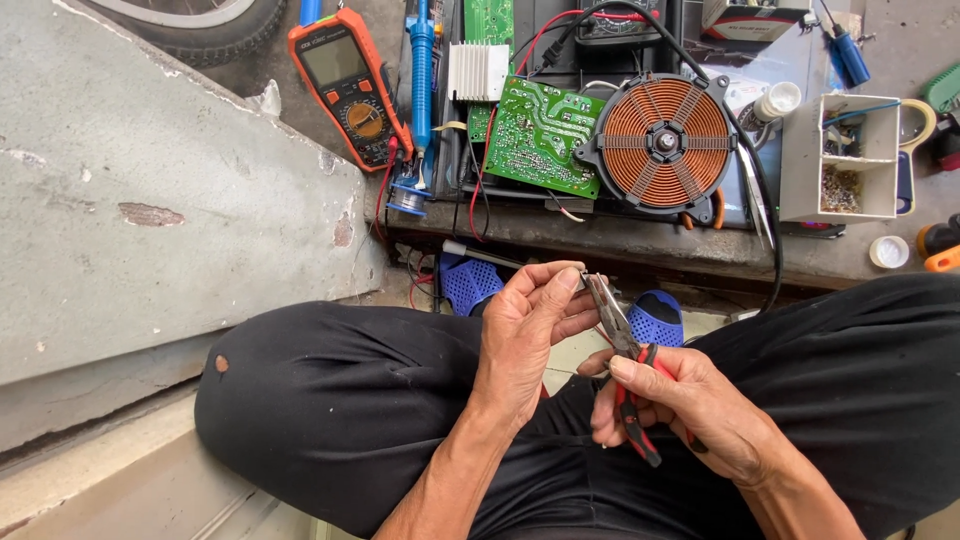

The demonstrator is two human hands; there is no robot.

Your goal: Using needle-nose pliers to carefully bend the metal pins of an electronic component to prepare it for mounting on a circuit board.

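My right hand (690,405) grips needle-nose pliers (612,318) by their red and black handles, jaws pointing up and left. My left hand (530,325) pinches a small dark part at the jaw tips, fingers closed on it; the part is too small to tell apart. Both hands hover over my lap in black trousers (340,410). On the ledge ahead lies an opened induction cooker with a green circuit board (540,135) and a copper coil (665,142).
An orange multimeter (350,85) and a blue soldering iron (420,80) lie left of the board. A white compartment box of small parts (845,160) stands at the right, with a blue screwdriver (848,52) behind. Blue perforated sandals (470,285) sit below the ledge. A concrete slab (150,200) fills the left.
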